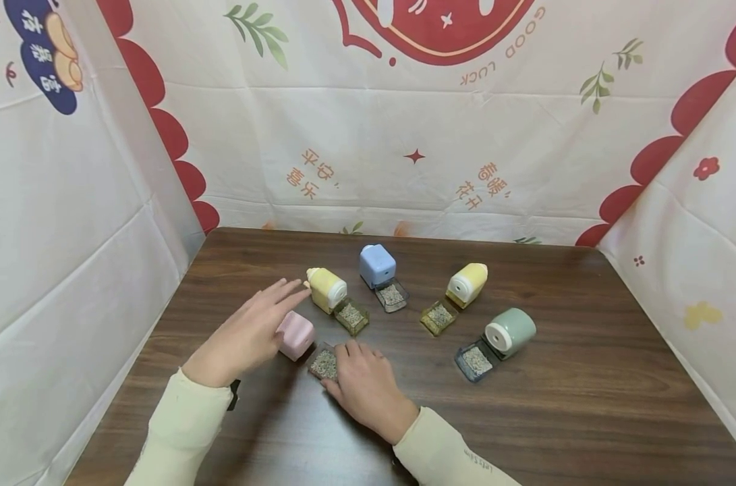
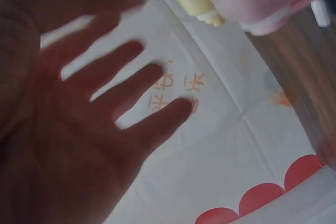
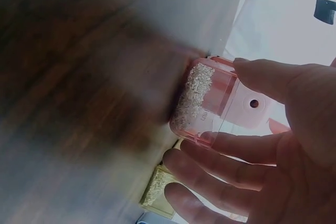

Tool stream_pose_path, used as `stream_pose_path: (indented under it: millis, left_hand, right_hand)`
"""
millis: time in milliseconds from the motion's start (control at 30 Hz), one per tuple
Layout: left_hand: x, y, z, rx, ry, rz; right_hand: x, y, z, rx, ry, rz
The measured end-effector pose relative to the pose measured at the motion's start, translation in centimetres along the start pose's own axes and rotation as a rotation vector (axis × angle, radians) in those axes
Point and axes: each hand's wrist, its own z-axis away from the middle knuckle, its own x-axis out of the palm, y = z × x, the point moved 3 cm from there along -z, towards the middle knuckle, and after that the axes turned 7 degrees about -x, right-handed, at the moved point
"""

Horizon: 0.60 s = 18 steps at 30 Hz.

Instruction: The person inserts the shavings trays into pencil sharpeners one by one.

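My right hand point(image 1: 370, 391) pinches the clear pink shavings drawer point(image 3: 197, 103) between thumb and index finger. Pale shavings lie inside it, and the drawer stands out in front of the pink pencil sharpener point(image 1: 295, 335). In the right wrist view the sharpener's front shows a dark pencil hole. Beside that sharpener my left hand point(image 1: 246, 336) hovers with its fingers spread and holds nothing. Those fingers overlap the edge of the left yellow pencil sharpener point(image 1: 327, 288) in the head view. Its olive drawer point(image 1: 351, 317) is pulled out and holds shavings.
Behind, a blue pencil sharpener point(image 1: 377, 265) has its drawer point(image 1: 392, 295) out. To the right are a second yellow sharpener point(image 1: 468, 283) and a green one point(image 1: 511, 331), both with shavings drawers extended. A printed cloth point(image 1: 416, 121) hangs behind the brown table point(image 1: 574, 405).
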Motion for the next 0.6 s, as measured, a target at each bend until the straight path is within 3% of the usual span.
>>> stream_pose_path:
  millis: [133, 267, 400, 600]
  left_hand:
    - [0.7, -0.2, -0.3, -0.015, -0.132, -0.011]
    - [1.9, -0.3, -0.8, -0.001, -0.180, -0.070]
    - [2.7, -0.4, -1.2, -0.008, -0.201, -0.063]
    - [3.0, -0.2, -1.6, -0.022, -0.164, -0.046]
  right_hand:
    - [0.0, 0.1, -0.1, 0.002, -0.022, -0.009]
    - [0.1, 0.1, -0.2, 0.002, -0.040, -0.022]
    - [0.1, 0.1, -0.2, -0.006, -0.047, -0.030]
    - [0.0, 0.3, -0.2, -0.010, -0.040, -0.053]
